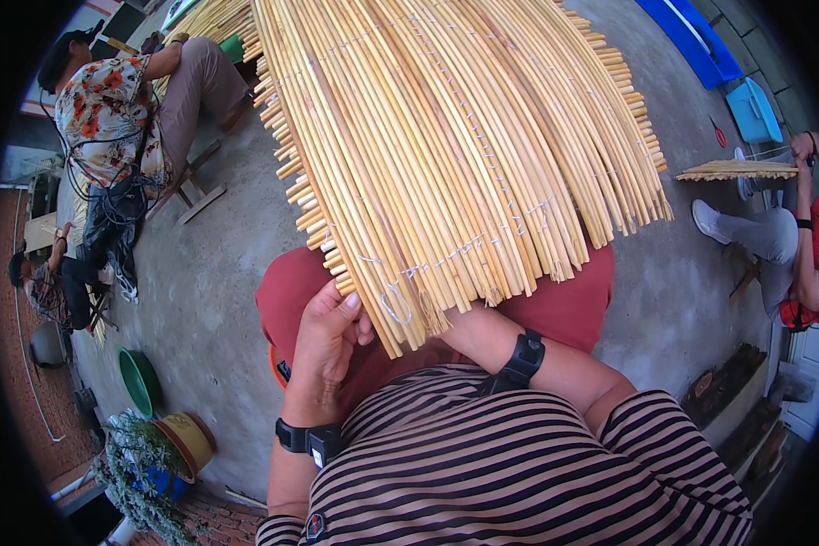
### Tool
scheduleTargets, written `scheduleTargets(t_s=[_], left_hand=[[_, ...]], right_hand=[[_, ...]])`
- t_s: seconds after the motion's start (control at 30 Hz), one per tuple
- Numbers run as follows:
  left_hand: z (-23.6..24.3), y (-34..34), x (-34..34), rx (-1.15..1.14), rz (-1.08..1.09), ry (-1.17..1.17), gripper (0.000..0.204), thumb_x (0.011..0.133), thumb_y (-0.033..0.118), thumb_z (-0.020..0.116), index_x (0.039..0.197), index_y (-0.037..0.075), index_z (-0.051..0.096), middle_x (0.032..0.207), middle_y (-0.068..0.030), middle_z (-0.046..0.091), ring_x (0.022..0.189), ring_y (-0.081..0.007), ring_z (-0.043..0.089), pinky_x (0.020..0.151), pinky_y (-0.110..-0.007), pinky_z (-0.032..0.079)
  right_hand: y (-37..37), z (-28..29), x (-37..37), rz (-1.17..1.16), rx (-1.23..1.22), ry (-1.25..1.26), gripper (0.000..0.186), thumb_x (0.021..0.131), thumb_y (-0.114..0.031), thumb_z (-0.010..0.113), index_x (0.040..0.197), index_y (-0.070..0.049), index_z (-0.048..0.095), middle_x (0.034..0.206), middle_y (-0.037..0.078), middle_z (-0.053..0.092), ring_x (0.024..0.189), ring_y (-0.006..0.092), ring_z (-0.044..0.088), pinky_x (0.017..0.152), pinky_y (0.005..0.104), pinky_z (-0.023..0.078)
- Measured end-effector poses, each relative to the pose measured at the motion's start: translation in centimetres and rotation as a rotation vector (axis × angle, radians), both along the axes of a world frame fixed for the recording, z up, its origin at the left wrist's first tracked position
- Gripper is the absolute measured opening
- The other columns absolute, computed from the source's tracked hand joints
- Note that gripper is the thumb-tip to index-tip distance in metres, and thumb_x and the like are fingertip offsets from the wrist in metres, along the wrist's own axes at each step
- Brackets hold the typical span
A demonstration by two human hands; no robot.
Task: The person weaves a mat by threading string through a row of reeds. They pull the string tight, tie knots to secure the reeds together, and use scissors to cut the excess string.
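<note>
A mat of pale yellow reed sticks, bound with rows of thin stitched cord, lies across my lap over my red trousers, with loose cord near its lower left corner. My left hand grips that corner, thumb against the outer sticks. My right hand reaches beneath the lower edge of the mat, so its fingers are hidden. Both wrists have black bands.
Two people sit at left with reeds. Another person at right holds a reed panel. Around stand a green basin, a potted plant and a light blue bin on the concrete ground.
</note>
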State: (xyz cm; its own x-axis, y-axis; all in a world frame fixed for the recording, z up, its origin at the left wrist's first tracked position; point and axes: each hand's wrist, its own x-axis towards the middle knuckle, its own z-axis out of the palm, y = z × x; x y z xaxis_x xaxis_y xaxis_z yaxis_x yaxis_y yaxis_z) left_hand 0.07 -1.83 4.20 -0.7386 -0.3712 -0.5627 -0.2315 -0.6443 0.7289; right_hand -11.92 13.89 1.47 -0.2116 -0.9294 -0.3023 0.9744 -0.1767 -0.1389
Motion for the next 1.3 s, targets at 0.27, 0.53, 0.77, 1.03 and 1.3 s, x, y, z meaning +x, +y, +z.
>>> scheduleTargets(t_s=[0.27,0.53,0.77,1.03,1.3], left_hand=[[-0.3,-0.5,0.2,0.06,-0.048,0.043,0.024,0.091,0.013,0.057,0.11,0.0,0.055,0.074,-0.0021,0.057,0.059,-0.0091,0.051,0.052,-0.023,0.042],[-0.5,-0.7,0.9,-0.006,-0.029,0.061,0.024,0.092,0.015,0.056,0.111,0.0,0.055,0.093,-0.0076,0.064,0.076,-0.014,0.062,0.066,-0.026,0.051],[1.0,1.7,1.4,-1.121,-0.15,-0.002,0.043,0.089,0.002,0.057,0.128,-0.001,0.04,0.133,-0.0145,0.043,0.113,-0.0218,0.054,0.084,-0.031,0.053],[2.5,-0.6,1.5,-0.022,-0.177,-0.092,0.043,0.091,0.019,0.06,0.125,0.001,0.042,0.109,-0.0158,0.061,0.094,-0.0236,0.064,0.082,-0.034,0.055],[0.7,5.8,-1.8,0.113,-0.086,-0.12,0.049,0.085,0.024,0.067,0.123,0.0,0.048,0.108,-0.0135,0.063,0.093,-0.0255,0.065,0.078,-0.041,0.057]], right_hand=[[-2.4,-0.8,0.8,-0.018,-0.025,0.091,0.034,0.096,-0.031,0.046,0.106,-0.002,0.06,0.091,0.011,0.065,0.078,0.0209,0.063,0.067,0.0317,0.055],[-0.5,0.0,-0.1,-0.093,-0.002,0.128,0.033,0.095,-0.03,0.046,0.107,-0.003,0.059,0.093,0.011,0.065,0.08,0.021,0.063,0.068,0.0321,0.054],[-0.7,-0.6,0.0,-0.101,0.009,0.148,0.032,0.095,-0.029,0.046,0.108,-0.003,0.058,0.094,0.011,0.064,0.081,0.0211,0.063,0.069,0.0324,0.054],[0.3,-0.9,-0.4,-0.117,0.028,0.173,0.031,0.095,-0.028,0.046,0.109,-0.003,0.058,0.096,0.011,0.064,0.083,0.0212,0.062,0.07,0.0328,0.053],[-0.4,-1.7,-0.1,-0.093,0.035,0.18,0.03,0.095,-0.027,0.046,0.11,-0.003,0.057,0.097,0.011,0.063,0.084,0.0213,0.062,0.072,0.0332,0.053]])
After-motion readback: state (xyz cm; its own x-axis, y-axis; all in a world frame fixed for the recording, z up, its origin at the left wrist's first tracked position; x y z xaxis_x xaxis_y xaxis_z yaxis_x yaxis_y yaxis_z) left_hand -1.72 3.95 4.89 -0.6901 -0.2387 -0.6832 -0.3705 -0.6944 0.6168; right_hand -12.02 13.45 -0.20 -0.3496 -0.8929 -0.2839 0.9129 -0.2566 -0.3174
